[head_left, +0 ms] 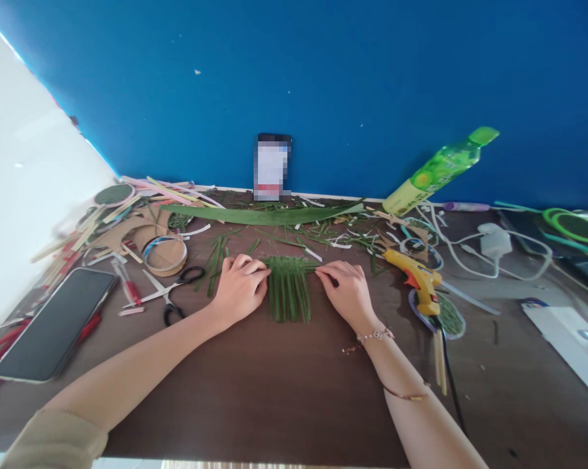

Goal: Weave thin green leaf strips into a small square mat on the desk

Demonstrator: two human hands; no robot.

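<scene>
A small woven mat of green leaf strips point(290, 290) lies flat on the brown table point(284, 391). Its upper part is interlaced, and loose strip ends hang down toward me. At its left edge, my left hand point(242, 286) has thumb and fingers closed on the ends of cross strips, partly hidden by the fingers. On the other side, my right hand point(346, 290) pinches the tip of a leaf strip that sticks out from the weave. A few loose leaf strips point(216, 264) lie behind my left hand.
Black-handled scissors point(169, 296) lie left, near a large phone point(56, 326). A yellow glue gun point(420, 280) with its cord lies right. A long leaf point(274, 215) and scraps stretch along the back, beneath a propped phone point(271, 168) and a leaning green bottle point(437, 172).
</scene>
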